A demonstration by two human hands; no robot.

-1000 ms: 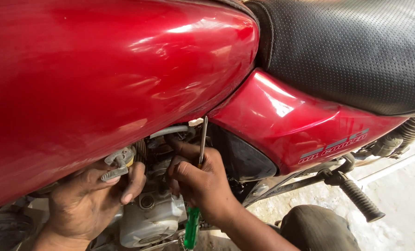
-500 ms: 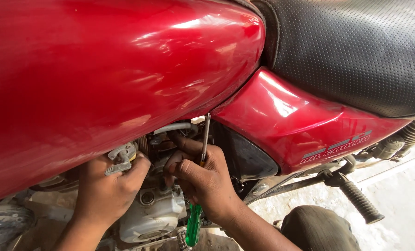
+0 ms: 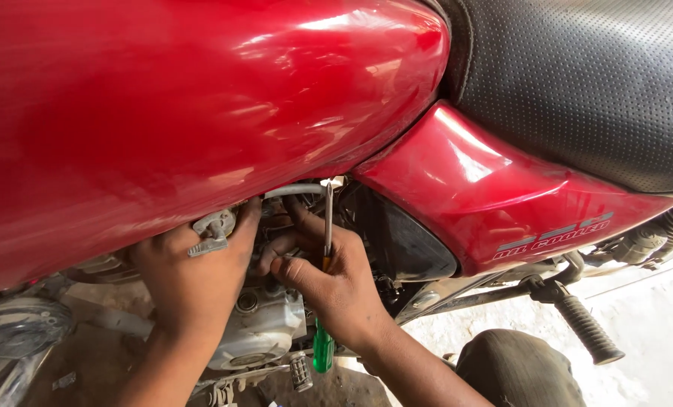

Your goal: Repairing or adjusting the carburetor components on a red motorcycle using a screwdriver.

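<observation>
Both hands work in the gap under the red fuel tank (image 3: 201, 113) of a motorcycle, seen from above. The right hand (image 3: 336, 283) is clenched around a screwdriver (image 3: 326, 286) with a green handle; the handle end sticks out below the palm, and the thin metal shaft runs nearly straight up past the knuckles, its tip close to the lower edge of the tank beside a pale hose (image 3: 295, 191). The thumb and forefinger of that hand reach left toward the engine parts between the two hands.

The left hand (image 3: 193, 279) is pushed up under the tank, fingers curled around something in the shadow; what it grips is hidden, so I cannot tell whether it holds a part or only presses against it. A small grey metal fuel tap lever (image 3: 212, 230) sits just over its knuckles, touching or nearly touching them.

Below both hands lies the silver engine casing (image 3: 261, 332). To the right is the red side panel (image 3: 487, 203), above it the black textured seat (image 3: 593, 83). A black rubber footpeg (image 3: 589, 332) juts out lower right over pale concrete floor (image 3: 653, 324). The person's knee (image 3: 517, 373), in dark cloth, shows at the bottom edge
</observation>
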